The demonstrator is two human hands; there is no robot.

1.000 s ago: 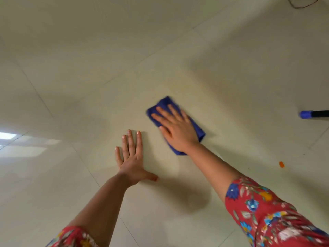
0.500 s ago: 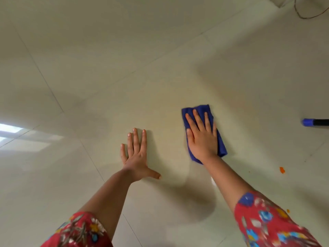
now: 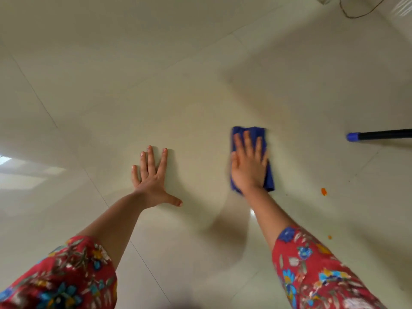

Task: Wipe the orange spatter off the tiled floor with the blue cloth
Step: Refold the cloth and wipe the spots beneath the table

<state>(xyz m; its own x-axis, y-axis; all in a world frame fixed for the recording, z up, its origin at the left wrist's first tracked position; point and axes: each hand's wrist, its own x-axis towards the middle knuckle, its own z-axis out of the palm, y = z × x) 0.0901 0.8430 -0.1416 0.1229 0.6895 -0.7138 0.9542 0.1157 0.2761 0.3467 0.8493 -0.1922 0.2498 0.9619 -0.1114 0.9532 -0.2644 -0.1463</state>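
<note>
Cloth: blue cloth [image 3: 269, 178] folded flat on the floor [image 3: 200, 97], under the right hand [image 3: 248, 166]
Feel: soft, light, limp; likely to bunch on glossy tile
Hold: flat palm through the middle, not an edge pinch
Right hand: fingers straight, pressing down, blurred
Left hand [image 3: 151, 181]: spread flat on bare tile, holding nothing
Spatter: orange spot [image 3: 323, 191] right of cloth, apart from it

The right hand [image 3: 248, 168] lies on the cloth [image 3: 269, 179], spatter [image 3: 323, 191] to its right

cloth [image 3: 269, 178]: blue | spatter [image 3: 323, 191]: orange | sleeve [image 3: 316, 275]: red floral | floor [image 3: 178, 85]: cream tiles
</note>
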